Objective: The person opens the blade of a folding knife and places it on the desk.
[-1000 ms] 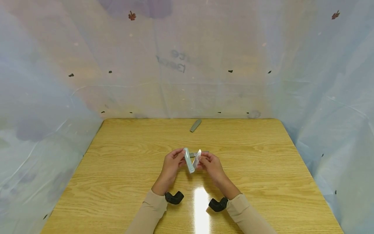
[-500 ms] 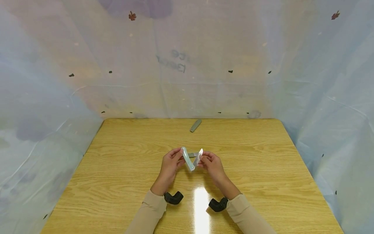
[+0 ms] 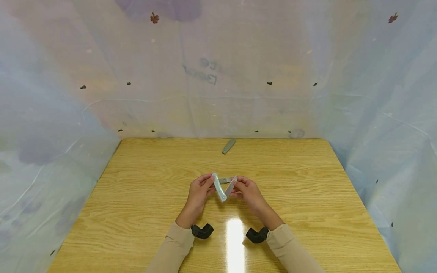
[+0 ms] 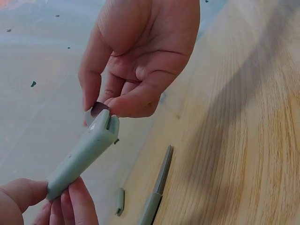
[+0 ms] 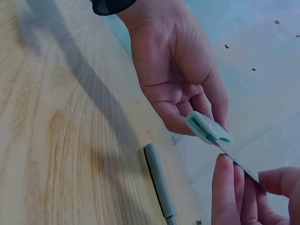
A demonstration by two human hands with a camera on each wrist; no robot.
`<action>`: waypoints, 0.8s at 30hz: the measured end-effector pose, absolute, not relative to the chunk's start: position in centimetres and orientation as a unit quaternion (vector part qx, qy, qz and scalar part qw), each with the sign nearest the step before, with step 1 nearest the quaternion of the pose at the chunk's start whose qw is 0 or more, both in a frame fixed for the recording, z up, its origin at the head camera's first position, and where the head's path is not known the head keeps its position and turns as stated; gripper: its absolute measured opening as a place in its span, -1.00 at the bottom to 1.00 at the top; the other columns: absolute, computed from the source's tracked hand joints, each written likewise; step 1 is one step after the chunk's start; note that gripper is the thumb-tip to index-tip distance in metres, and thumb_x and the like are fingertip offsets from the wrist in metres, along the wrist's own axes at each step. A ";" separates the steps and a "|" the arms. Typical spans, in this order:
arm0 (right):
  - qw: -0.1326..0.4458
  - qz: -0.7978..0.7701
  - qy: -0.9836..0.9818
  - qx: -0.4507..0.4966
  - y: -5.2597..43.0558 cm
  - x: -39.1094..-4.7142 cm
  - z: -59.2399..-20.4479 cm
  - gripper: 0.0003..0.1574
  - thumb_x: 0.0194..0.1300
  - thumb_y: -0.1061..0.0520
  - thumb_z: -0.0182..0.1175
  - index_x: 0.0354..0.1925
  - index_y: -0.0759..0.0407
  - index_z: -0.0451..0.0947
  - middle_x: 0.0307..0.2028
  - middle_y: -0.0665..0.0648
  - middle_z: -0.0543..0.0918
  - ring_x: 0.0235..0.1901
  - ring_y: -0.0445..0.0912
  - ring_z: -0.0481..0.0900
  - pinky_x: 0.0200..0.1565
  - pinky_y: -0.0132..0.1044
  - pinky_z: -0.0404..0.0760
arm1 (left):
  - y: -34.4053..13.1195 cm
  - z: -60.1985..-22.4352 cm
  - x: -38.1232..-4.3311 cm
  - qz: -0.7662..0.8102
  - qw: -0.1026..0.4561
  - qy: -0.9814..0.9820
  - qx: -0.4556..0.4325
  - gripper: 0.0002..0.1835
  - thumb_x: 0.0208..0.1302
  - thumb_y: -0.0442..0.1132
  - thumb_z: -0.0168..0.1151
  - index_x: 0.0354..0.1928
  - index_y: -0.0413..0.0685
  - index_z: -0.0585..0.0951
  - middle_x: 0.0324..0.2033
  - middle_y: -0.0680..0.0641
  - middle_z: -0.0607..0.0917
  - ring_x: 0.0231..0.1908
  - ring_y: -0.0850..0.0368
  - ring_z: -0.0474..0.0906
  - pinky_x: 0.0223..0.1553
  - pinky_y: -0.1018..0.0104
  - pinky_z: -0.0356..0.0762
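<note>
pale mottled sheet point(image 3: 239, 57) hangs behind + at both sides of the wood table point(image 3: 153, 170). tan sleeves point(image 3: 175, 246) reach in from the nr edge. l hand point(image 3: 200, 188) grips narrow, thumb + fingers pinching a pale green folding knife point(image 3: 219, 188) by the end of its handle point(image 4: 79, 161); r hand point(image 3: 249, 192) pinches the blade point(image 3: 230, 187) the same way. knife is up off the table, btwn the hands, part unfolded, handle + blade in a v w/ the pivot twd the person. black elbow-shaped piece point(image 3: 202, 231) at each wrist. second knife point(image 3: 223, 181) lies on the table just beyond, blade unfolded. grey-green piece point(image 3: 228, 146) lies nr far table edge; can't tell if it hides a blade. dark specks point(image 3: 129, 83) dot the sheet.
</note>
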State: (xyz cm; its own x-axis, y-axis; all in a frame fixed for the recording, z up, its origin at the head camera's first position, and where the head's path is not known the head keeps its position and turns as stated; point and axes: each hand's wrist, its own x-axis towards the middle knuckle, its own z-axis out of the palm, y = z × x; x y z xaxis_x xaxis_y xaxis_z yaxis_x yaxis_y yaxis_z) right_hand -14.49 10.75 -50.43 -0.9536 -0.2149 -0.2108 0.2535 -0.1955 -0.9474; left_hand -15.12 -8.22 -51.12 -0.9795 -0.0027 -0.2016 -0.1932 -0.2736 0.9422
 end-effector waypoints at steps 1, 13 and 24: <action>0.152 -0.773 0.616 0.017 10.8 -14.5 -50.4 -0.56 0.43 0.19 -0.03 0.10 0.54 0.30 -0.29 0.21 0.53 -0.33 -0.07 0.55 -0.08 0.00 0.56 | -8.2 -51.1 -15.1 0.793 0.061 0.601 -0.081 -0.64 0.31 -0.23 0.16 0.06 -0.31 0.50 -0.13 -0.22 0.59 -0.23 0.06 0.59 -0.18 0.20 0.61; 0.122 -0.774 0.620 0.040 10.5 -14.5 -50.3 -0.72 0.40 0.18 0.03 -0.13 0.45 0.43 -0.38 0.21 0.53 -0.36 0.02 0.54 -0.16 -0.05 0.61 | -8.1 -51.0 -15.2 0.799 0.057 0.592 -0.084 -0.65 0.31 -0.23 0.16 0.05 -0.30 0.50 -0.13 -0.22 0.58 -0.22 0.05 0.58 -0.17 0.19 0.61; 0.102 -0.793 0.599 0.053 10.5 -14.4 -50.2 -0.76 0.38 0.20 0.05 -0.17 0.42 0.44 -0.38 0.24 0.55 -0.35 0.08 0.57 -0.10 0.07 0.52 | -8.3 -51.0 -15.2 0.823 0.050 0.557 -0.101 -0.64 0.30 -0.24 0.17 0.06 -0.31 0.48 -0.13 -0.22 0.56 -0.22 0.04 0.56 -0.06 0.07 0.54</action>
